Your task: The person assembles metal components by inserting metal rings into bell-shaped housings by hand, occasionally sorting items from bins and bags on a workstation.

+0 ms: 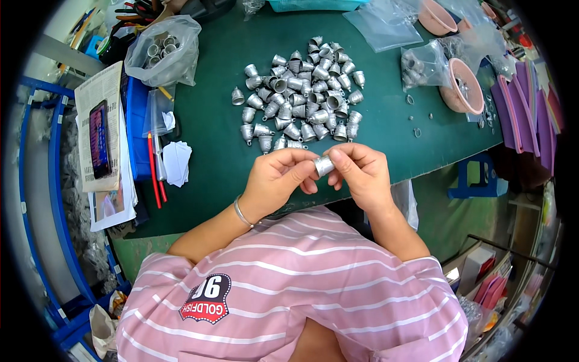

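Between both hands, close to the table's near edge, I hold one small silver metal bell (pixel 324 166). My left hand (pixel 278 183) pinches it from the left with thumb and fingers. From the right, the thumb and fingers of my right hand (pixel 362 175) close on the same bell. Just beyond my hands spreads a large loose heap of similar silver bells (pixel 298 90), lying and standing at all angles, some with a small loop on top. What is inside the held bell cannot be made out.
The green table (pixel 211 163) carries a clear bag of metal rings (pixel 166 51), red pens (pixel 154 172) and white paper slips (pixel 177 163) at left. A phone (pixel 100 139) lies on newspaper. Right are a pink basket (pixel 461 87), a bag of parts (pixel 422 66) and a blue stool (pixel 476 181).
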The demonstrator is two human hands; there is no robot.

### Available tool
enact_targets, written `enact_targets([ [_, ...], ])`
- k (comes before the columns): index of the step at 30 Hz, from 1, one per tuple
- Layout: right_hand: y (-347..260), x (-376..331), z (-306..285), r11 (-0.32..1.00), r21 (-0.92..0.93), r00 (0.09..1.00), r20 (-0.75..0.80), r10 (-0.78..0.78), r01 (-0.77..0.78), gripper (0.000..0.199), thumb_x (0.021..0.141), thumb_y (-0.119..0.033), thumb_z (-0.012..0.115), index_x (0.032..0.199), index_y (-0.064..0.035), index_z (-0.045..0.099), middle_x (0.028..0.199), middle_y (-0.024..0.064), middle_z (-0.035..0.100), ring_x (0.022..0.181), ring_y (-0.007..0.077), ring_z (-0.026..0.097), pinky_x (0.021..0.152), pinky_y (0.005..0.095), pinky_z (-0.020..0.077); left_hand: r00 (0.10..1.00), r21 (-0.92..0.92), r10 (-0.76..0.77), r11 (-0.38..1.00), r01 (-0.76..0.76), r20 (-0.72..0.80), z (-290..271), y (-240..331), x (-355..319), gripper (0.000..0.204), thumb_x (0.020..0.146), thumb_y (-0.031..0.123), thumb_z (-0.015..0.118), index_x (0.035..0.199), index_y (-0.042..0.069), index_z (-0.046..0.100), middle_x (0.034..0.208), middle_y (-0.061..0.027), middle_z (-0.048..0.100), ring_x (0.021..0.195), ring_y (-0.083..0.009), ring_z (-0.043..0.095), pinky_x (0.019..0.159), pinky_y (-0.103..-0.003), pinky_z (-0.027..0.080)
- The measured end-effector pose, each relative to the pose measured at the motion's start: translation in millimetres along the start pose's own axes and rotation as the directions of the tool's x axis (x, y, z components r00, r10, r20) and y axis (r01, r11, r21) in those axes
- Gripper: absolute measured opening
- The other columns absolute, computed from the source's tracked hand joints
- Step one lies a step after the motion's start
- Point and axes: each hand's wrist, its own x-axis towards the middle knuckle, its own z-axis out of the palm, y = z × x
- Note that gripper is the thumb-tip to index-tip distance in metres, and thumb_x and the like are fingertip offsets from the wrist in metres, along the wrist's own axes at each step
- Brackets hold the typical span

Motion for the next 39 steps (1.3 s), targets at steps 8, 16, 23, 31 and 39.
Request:
enact_targets([
  [8, 3.9, -2.8, 1.4, 0.999, 0.031, 0.999, 0.027, -0.030, 0.029, 0.018, 0.087, -0.014, 0.062, 0.092, 0.0030, 0.062, 0.079, 0.0050, 0.063, 0.060, 0.0049, 0.055, 0.052, 0.0177, 0.0436, 0.985, -0.156, -0.169, 0.972, 0.173, 0.041, -1.8, 4.4, 0.6, 0.022, 0.089, 0.012, 0.056, 0.102, -0.006, 0.056, 0.082, -0.0109, 0.063, 0.066, -0.0158, 0.063, 0.060, -0.025, 0.053],
  [16, 11.8, -5.0, -3.3, 0.965, -0.100, 0.969, 0.069, -0.237, 0.243, 0.017, 0.082, -0.003, 0.063, 0.097, 0.0030, 0.061, 0.097, 0.0087, 0.059, 0.081, 0.0125, 0.059, 0.068, 0.0230, 0.0491, 0.992, -0.024, 0.128, 0.991, -0.128, -0.017, 0.2, -6.9, -0.9, 0.032, 0.077, -0.006, 0.065, 0.107, -0.005, 0.053, 0.101, -0.0121, 0.059, 0.091, -0.0175, 0.061, 0.082, -0.029, 0.050],
  [23, 15.4, -2.2, -8.7, 0.822, -0.244, 0.857, 0.166, -0.487, 0.515, 0.025, 0.077, 0.001, 0.066, 0.101, 0.0040, 0.060, 0.096, 0.0113, 0.059, 0.085, 0.0166, 0.060, 0.074, 0.0254, 0.0497, 0.974, 0.115, 0.228, 0.967, -0.226, -0.001, 0.5, -6.2, 1.2, 0.034, 0.072, -0.012, 0.066, 0.103, -0.006, 0.056, 0.105, -0.0103, 0.052, 0.089, -0.0162, 0.059, 0.078, -0.027, 0.051],
  [31, 14.5, -5.1, -16.4, 0.923, -0.253, 0.951, 0.181, -0.250, 0.291, 0.021, 0.079, 0.001, 0.063, 0.100, 0.0032, 0.061, 0.095, 0.0106, 0.060, 0.085, 0.0166, 0.060, 0.074, 0.0270, 0.0500, 0.947, 0.201, 0.319, 0.926, -0.320, 0.033, 0.1, -11.4, 3.4, 0.035, 0.071, -0.013, 0.066, 0.103, -0.005, 0.057, 0.109, -0.0118, 0.049, 0.090, -0.0169, 0.058, 0.078, -0.027, 0.052],
  [39, 28.5, 2.1, -18.4, 0.876, -0.140, 0.876, 0.223, -0.427, 0.462, 0.020, 0.077, 0.005, 0.063, 0.097, 0.0028, 0.061, 0.098, 0.0124, 0.061, 0.091, 0.0188, 0.060, 0.079, 0.0289, 0.0498, 0.916, 0.510, 0.374, 0.766, -0.393, 0.144, 1.2, -1.1, 1.0, 0.031, 0.069, -0.007, 0.072, 0.098, -0.003, 0.060, 0.099, -0.0098, 0.052, 0.083, -0.0143, 0.058, 0.070, -0.024, 0.050],
])
